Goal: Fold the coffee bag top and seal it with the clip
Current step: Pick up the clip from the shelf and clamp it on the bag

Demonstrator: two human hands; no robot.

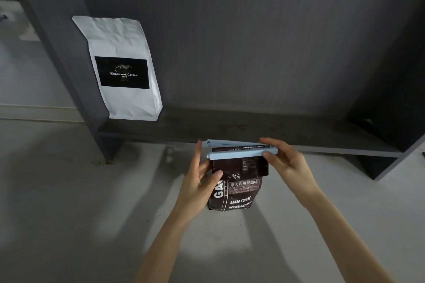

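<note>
A white coffee bag (124, 69) leans in the dark shelf (253, 131). On the pale table (69, 213) stands the brown coffee bag (236, 188), gripped by the left hand (202, 181); the right hand (287, 161) pinches the blue clip (241, 153), its arms parted over the folded top.

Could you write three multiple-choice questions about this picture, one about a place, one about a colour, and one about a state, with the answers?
1. Where does the white coffee bag stand?
A. on the dark shelf, at its left end
B. on the floor
C. in the right hand

2. What colour is the clip?
A. red
B. light blue
C. black

3. How is the clip now?
A. lying on the floor
B. open, its two arms astride the folded top of the brown coffee bag
C. fastened on the white bag

Answers: 1 A, it leans at the shelf's left end. 2 B, its arms are pale blue. 3 B, a gap shows between the arms at the left.
</note>
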